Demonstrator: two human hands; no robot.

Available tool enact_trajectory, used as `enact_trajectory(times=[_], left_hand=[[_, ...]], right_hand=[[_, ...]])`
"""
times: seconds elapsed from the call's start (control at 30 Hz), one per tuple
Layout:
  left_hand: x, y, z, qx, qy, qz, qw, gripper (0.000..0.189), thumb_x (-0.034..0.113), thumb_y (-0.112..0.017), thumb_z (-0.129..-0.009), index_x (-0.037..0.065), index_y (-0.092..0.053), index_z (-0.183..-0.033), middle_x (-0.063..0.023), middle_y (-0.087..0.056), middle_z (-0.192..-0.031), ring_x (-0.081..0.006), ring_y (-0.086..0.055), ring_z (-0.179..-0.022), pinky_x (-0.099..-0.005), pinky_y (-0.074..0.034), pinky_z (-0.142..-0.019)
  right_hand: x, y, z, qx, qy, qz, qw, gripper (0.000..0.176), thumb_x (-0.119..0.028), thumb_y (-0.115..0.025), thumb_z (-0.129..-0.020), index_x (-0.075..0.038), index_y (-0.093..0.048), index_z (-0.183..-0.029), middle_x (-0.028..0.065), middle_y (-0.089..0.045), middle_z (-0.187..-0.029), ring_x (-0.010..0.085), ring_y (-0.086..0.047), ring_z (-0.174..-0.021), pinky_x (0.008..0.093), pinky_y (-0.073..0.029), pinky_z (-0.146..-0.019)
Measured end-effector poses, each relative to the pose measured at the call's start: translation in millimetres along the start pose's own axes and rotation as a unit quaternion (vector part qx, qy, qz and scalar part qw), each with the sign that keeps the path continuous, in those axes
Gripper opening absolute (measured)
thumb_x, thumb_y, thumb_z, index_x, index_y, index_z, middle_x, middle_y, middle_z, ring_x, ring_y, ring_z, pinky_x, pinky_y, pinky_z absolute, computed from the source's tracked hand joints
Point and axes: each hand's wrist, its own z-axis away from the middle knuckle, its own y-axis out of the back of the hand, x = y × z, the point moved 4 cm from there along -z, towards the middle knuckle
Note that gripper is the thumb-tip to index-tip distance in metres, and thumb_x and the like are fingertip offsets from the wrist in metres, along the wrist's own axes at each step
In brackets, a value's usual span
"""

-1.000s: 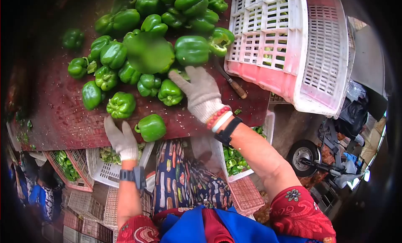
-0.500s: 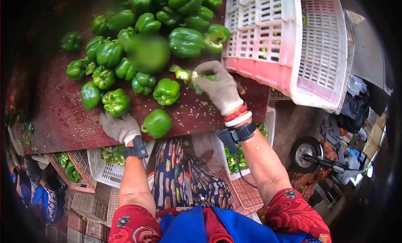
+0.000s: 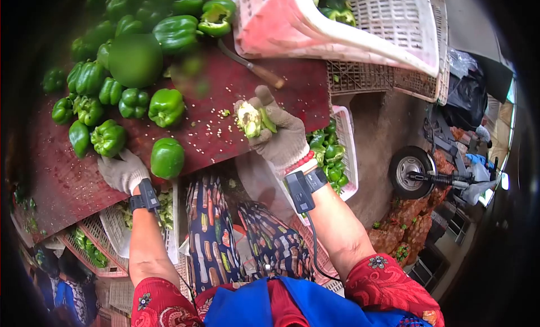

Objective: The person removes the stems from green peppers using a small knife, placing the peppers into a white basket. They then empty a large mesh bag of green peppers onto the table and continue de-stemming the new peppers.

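Observation:
In my gloved right hand (image 3: 279,130) is a pale, seedy bell pepper core (image 3: 248,120) with green bits, the fingers curled round it above the table's front edge. My gloved left hand (image 3: 124,170) rests on the dark red table (image 3: 211,124), fingers apart, its tips against the underside of a green bell pepper (image 3: 108,138). Another bell pepper (image 3: 167,157) lies just right of that hand. A knife (image 3: 264,74) with a wooden handle lies beyond my right hand. Pale seeds are scattered between the hands.
Whole peppers are heaped at the back left, with a cut-open pepper (image 3: 216,17) beside them. A red-and-white crate (image 3: 332,37) stands tilted at the back right. Below the table edge are a crate of green pieces (image 3: 332,158) and a white crate of scraps (image 3: 121,234).
My right hand has drawn back toward the front edge and turned palm up with the core, uncovering the knife. My left hand stays by the same pepper. The view has shifted right.

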Motion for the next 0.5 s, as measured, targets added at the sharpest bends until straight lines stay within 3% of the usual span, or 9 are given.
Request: enact_trajectory(times=[0.07, 0.1, 0.2, 0.33, 0.37, 0.4, 0.47, 0.5], left_hand=[[0.8, 0.3, 0.9, 0.014, -0.002, -0.003, 1.000, 0.057, 0.038, -0.071, -0.091, 0.002, -0.064, -0.134, -0.0255, -0.061, -0.140, -0.0437, -0.056, -0.130, -0.0530, -0.044, -0.111], [7.8, 7.2, 1.9, 0.061, -0.040, 0.000, 0.997, 0.045, 0.033, -0.066, -0.092, 0.003, -0.067, -0.126, -0.0267, -0.067, -0.123, -0.0462, -0.062, -0.114, -0.0547, -0.048, -0.100], [4.1, 6.0, -1.2, -0.007, -0.009, -0.007, 1.000, 0.055, 0.037, -0.071, -0.091, 0.001, -0.065, -0.132, -0.0256, -0.061, -0.139, -0.0436, -0.057, -0.130, -0.0532, -0.044, -0.111], [-6.8, 7.3, -1.1, -0.002, -0.055, -0.005, 0.998, 0.048, 0.034, -0.066, -0.096, -0.003, -0.066, -0.127, -0.0272, -0.061, -0.138, -0.0451, -0.057, -0.129, -0.0512, -0.042, -0.113], [3.5, 36.6, -9.1, -0.182, -0.010, 0.088, 0.979, 0.047, 0.033, -0.062, -0.100, -0.006, -0.065, -0.126, -0.0290, -0.062, -0.136, -0.0443, -0.056, -0.130, -0.0486, -0.040, -0.115], [-17.5, 36.6, 3.4, -0.124, 0.016, 0.139, 0.982, 0.046, 0.034, -0.060, -0.103, -0.006, -0.066, -0.125, -0.0290, -0.064, -0.132, -0.0394, -0.061, -0.123, -0.0459, -0.045, -0.109], [5.6, 97.8, 35.2, -0.224, 0.074, 0.226, 0.945, 0.045, 0.035, -0.059, -0.105, -0.002, -0.065, -0.129, -0.0239, -0.066, -0.130, -0.0296, -0.067, -0.112, -0.0407, -0.052, -0.098], [27.4, 108.6, 54.1, -0.344, 0.134, 0.305, 0.878, 0.046, 0.035, -0.059, -0.106, -0.003, -0.063, -0.132, -0.0221, -0.067, -0.125, -0.0282, -0.068, -0.110, -0.0387, -0.055, -0.094]], right_hand=[[-3.2, 6.7, 19.1, 0.037, 0.022, 0.016, 0.999, 0.041, -0.001, -0.061, -0.099, -0.013, -0.062, -0.138, 0.0114, -0.070, -0.127, 0.0295, -0.070, -0.112, 0.0409, -0.066, -0.078], [-3.5, 8.5, 24.3, 0.066, 0.034, 0.032, 0.997, 0.040, 0.001, -0.059, -0.099, -0.014, -0.062, -0.136, 0.0109, -0.071, -0.125, 0.0277, -0.071, -0.107, 0.0411, -0.066, -0.079], [-1.2, 30.1, 26.3, 0.154, 0.075, 0.022, 0.985, 0.039, 0.001, -0.059, -0.100, -0.017, -0.064, -0.134, 0.0106, -0.071, -0.123, 0.0263, -0.071, -0.103, 0.0413, -0.066, -0.079], [5.0, 30.6, 29.6, 0.139, 0.084, 0.088, 0.983, 0.036, 0.002, -0.061, -0.099, -0.015, -0.063, -0.131, 0.0102, -0.071, -0.120, 0.0252, -0.071, -0.103, 0.0410, -0.066, -0.078], [6.1, 23.9, 29.8, 0.126, 0.079, 0.108, 0.983, 0.036, 0.002, -0.062, -0.099, -0.015, -0.062, -0.131, 0.0103, -0.070, -0.120, 0.0259, -0.071, -0.104, 0.0416, -0.067, -0.079], [10.5, 17.9, 36.6, 0.118, 0.075, 0.127, 0.982, 0.037, 0.002, -0.063, -0.098, -0.015, -0.061, -0.132, 0.0103, -0.070, -0.120, 0.0265, -0.071, -0.104, 0.0421, -0.067, -0.080], [21.5, 7.8, 38.5, 0.105, 0.048, 0.165, 0.980, 0.039, 0.001, -0.064, -0.098, -0.014, -0.059, -0.133, 0.0106, -0.070, -0.121, 0.0280, -0.071, -0.107, 0.0435, -0.067, -0.082], [29.8, 2.4, 40.6, 0.104, 0.027, 0.183, 0.977, 0.040, 0.001, -0.064, -0.097, -0.014, -0.057, -0.134, 0.0109, -0.069, -0.121, 0.0289, -0.071, -0.108, 0.0445, -0.067, -0.083]])
